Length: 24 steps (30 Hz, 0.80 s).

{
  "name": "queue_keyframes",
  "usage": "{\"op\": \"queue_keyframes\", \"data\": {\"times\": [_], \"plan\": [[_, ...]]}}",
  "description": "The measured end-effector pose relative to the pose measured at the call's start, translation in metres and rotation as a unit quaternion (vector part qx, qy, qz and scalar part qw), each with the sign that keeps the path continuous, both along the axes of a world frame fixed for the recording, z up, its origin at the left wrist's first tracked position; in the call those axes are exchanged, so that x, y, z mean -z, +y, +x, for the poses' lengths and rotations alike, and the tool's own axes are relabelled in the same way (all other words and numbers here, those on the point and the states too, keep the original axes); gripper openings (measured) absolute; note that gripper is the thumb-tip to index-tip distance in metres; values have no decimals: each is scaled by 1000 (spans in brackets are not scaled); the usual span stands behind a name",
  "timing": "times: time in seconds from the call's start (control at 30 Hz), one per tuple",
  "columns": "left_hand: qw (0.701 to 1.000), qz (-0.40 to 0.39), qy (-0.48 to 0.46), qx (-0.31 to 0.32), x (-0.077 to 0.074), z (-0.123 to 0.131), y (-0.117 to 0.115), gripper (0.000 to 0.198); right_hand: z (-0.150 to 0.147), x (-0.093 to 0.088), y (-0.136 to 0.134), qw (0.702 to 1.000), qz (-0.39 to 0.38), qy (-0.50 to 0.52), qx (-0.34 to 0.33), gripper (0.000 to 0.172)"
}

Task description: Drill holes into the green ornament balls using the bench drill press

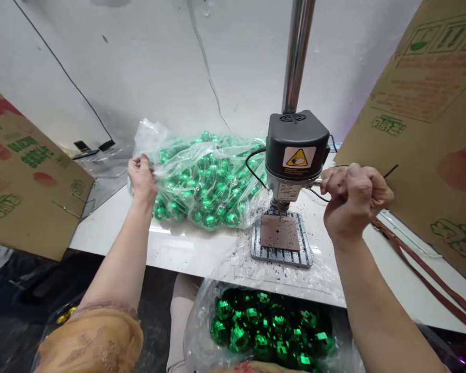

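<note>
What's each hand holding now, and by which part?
Left hand: the farther clear bag, by its left end. Right hand: apparently the drill press lever; gripped part hidden.

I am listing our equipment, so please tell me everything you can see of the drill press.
The drill press stands upright on the white table: a dark, plastic-looking motor housing with top vents and a yellow warning triangle, a grey metallic lower body, a chuck, a shiny column and a slotted metal base. A brown, dark-specked board with a hole lies on the base. The person's right grip is closed at the side lever. Whether it runs is unclear.
</note>
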<state>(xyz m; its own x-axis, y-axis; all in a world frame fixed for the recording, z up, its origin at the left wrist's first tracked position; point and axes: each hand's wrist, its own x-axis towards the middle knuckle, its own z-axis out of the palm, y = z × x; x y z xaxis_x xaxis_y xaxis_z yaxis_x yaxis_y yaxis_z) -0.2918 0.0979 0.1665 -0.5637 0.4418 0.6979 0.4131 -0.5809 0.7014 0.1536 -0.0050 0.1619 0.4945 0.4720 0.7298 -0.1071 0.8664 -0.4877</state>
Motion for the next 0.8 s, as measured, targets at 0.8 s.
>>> {"op": "queue_keyframes", "data": {"times": [0.8], "plan": [[825, -391, 409, 13, 131, 179, -42, 11, 4, 3, -1, 999, -40, 5, -3, 46]]}}
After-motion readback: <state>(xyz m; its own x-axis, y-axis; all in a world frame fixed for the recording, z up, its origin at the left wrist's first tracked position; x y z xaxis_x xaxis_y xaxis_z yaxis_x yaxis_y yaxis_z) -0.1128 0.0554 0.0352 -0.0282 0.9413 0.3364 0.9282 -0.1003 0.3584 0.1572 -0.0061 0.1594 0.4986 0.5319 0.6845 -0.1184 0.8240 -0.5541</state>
